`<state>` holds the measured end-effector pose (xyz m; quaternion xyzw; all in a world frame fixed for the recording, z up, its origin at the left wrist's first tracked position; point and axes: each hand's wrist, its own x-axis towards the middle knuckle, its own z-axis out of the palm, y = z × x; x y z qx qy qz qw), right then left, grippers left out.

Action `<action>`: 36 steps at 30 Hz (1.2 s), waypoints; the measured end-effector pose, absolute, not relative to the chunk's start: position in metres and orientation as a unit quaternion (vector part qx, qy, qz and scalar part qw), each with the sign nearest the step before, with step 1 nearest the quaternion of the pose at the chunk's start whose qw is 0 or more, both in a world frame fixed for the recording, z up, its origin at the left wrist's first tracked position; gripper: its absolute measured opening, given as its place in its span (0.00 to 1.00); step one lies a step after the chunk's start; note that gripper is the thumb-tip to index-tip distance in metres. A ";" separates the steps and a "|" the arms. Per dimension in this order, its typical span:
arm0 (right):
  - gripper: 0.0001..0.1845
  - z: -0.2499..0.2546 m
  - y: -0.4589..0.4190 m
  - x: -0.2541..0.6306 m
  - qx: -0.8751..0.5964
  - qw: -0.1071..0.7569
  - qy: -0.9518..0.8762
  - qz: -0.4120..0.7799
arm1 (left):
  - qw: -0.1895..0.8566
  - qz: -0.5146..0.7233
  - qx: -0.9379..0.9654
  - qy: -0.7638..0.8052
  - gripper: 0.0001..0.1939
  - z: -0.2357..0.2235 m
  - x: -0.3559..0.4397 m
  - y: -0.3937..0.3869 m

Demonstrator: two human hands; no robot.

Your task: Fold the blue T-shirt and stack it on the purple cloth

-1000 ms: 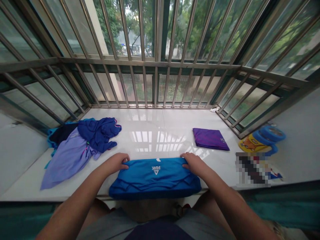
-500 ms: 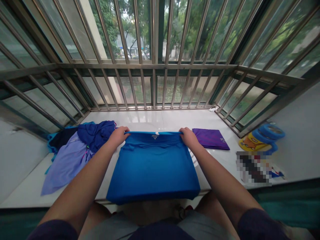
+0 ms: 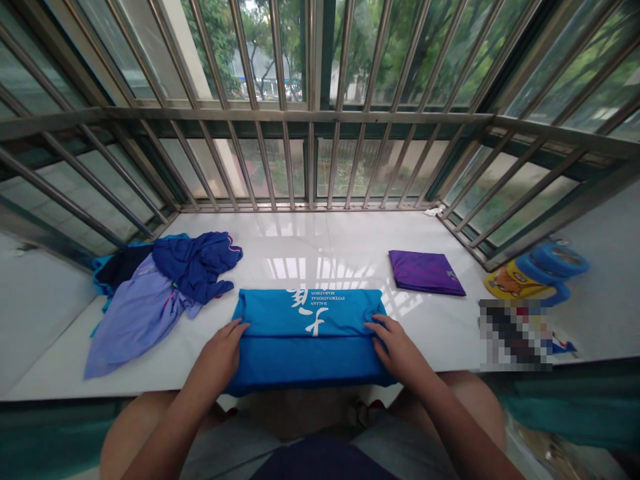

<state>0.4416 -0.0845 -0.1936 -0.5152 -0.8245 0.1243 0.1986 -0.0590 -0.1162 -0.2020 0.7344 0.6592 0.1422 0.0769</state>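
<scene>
- From my end of the head camera, the blue garment (image 3: 310, 363) lies at the near edge of the white ledge (image 3: 280, 233), its lower part overhanging the front.
- My left hand (image 3: 224, 351) is at the garment's left side, fingers bent over the cloth; my right hand (image 3: 403, 351) is at the opposite side, thumb a little apart from the fingers. The fingertips are small here, so I cannot tell whether either hand pinches the fabric or merely rests on it.
- Done, as I judge it: a lighter flap with white lettering (image 3: 315, 325) lies across the upper part, so this piece is partly folded. The purple cloth (image 3: 427, 272), right of it and apart, is already a flat, neat packet.
- Left, by my reading: the blue piece is not yet a compact packet, and the dark blue cloth (image 3: 193, 265) and lavender cloth (image 3: 137, 320) lie loose and crumpled together on the left.
</scene>
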 end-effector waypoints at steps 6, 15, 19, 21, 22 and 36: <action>0.19 -0.169 -0.075 0.420 -0.545 0.196 -0.814 0.046 | 0.051 0.150 0.691 0.705 0.26 -0.164 -0.037 -0.085; 0.20 -0.223 -0.128 0.461 -0.514 0.199 -0.834 0.017 | 0.107 0.179 0.554 0.806 0.21 -0.175 -0.097 -0.160; 0.21 -0.242 -0.130 0.484 -0.496 0.198 -0.846 0.001 | 0.178 0.218 0.566 0.775 0.21 -0.188 -0.083 -0.184; 0.21 -0.242 -0.128 0.492 -0.501 0.179 -0.847 0.000 | 0.171 0.224 0.605 0.745 0.21 -0.194 -0.071 -0.188; 0.21 -0.240 -0.127 0.495 -0.508 0.164 -0.845 -0.001 | 0.163 0.220 0.623 0.733 0.20 -0.196 -0.068 -0.189; 0.19 -0.135 -0.003 0.453 -0.558 0.064 -0.824 0.078 | 0.157 0.156 0.746 0.628 0.22 -0.144 -0.061 -0.022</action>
